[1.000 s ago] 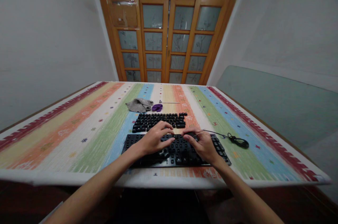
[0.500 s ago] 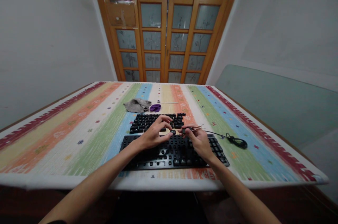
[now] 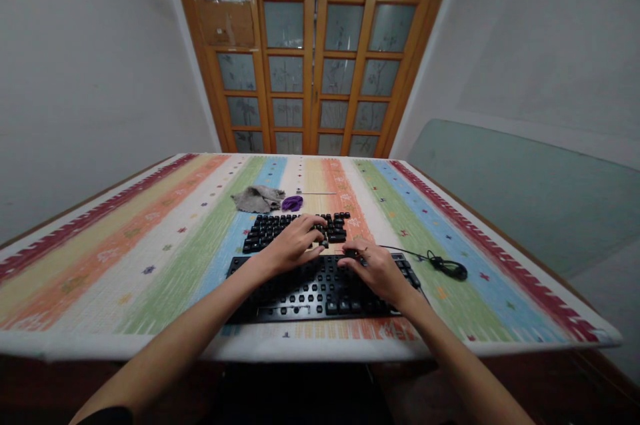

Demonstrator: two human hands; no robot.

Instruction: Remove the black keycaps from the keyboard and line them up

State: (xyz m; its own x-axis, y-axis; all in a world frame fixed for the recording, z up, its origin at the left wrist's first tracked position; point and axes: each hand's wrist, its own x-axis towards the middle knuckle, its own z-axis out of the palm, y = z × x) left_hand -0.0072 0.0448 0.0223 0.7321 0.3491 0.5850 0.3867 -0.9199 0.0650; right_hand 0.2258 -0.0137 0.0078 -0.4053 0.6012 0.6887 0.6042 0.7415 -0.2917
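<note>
My left hand (image 3: 299,242) reaches over the top edge of the black keyboard (image 3: 300,290), its thumb and fingers closed on a small black keycap (image 3: 325,244). Facing it, my right hand (image 3: 374,266) is closed on a keycap puller (image 3: 351,253) with a dark handle; a thin wire end points left toward the left hand. Most of the keyboard shows bare switch posts, with some caps still seated along the bottom row and at the right side. Loose black keycaps (image 3: 267,228) lie in rows just behind the keyboard, partly hidden by my left hand.
Behind the keycaps lie a grey cloth (image 3: 257,199), a purple bundle (image 3: 293,203) and a thin rod (image 3: 320,193). The coiled keyboard cable (image 3: 447,267) lies to the right. A striped tablecloth (image 3: 165,265) covers the table.
The keycap puller has turned in my right hand: its wires stuck out to the right before and now point left. My left hand has moved slightly left with the keycap.
</note>
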